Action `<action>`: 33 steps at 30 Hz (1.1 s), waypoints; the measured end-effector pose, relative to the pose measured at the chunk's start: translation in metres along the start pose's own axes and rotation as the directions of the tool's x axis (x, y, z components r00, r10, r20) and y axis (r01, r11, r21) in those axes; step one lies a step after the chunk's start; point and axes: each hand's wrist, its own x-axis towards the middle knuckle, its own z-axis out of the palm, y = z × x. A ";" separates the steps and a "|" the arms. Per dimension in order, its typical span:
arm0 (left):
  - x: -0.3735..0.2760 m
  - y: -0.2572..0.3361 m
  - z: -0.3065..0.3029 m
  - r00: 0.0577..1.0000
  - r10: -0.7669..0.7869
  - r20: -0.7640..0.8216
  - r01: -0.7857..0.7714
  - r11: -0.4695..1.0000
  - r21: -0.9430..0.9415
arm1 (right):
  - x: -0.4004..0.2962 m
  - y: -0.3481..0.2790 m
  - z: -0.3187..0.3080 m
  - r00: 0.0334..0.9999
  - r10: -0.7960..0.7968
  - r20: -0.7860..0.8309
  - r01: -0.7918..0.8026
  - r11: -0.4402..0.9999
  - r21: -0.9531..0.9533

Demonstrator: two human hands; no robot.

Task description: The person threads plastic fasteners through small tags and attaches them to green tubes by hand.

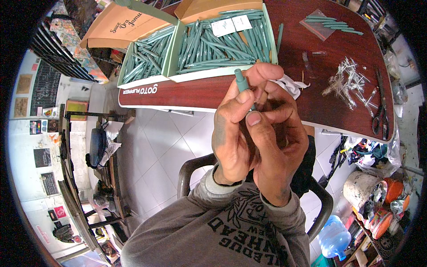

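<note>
Both hands are raised together above the front edge of the table. My left hand pinches a teal pen piece between thumb and fingers, its narrower tip pointing up and away from me. My right hand is pressed close against the left, its thumb at the lower end of the piece. The curled fingers hide what else lies between the palms. Just beyond them stand an open cardboard box and a smaller open compartment, both full of teal pens. Printed paper slips lie on the pens.
On the dark red table lie a zip bag with several pens, a heap of clear plastic bits, black scissors and a white cloth. A rack stands left; a bucket and blue water jug are right.
</note>
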 end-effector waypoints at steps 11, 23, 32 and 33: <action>0.000 -0.001 0.000 0.999 0.037 -0.017 -0.036 0.998 0.052 | 0.000 -0.003 0.002 1.000 0.014 -0.012 -0.013 0.999 0.031; 0.000 0.002 0.002 0.999 0.009 0.046 -0.018 0.982 0.190 | 0.002 -0.008 0.003 0.999 0.017 -0.030 -0.016 0.998 0.054; 0.000 -0.001 0.014 0.999 0.028 -0.036 -0.020 0.981 0.193 | 0.004 -0.011 -0.004 0.998 0.026 -0.050 -0.030 0.995 -0.092; 0.000 0.000 0.016 0.998 0.033 -0.047 -0.023 0.979 0.205 | 0.004 -0.011 -0.007 0.999 -0.025 -0.024 0.021 0.985 -0.169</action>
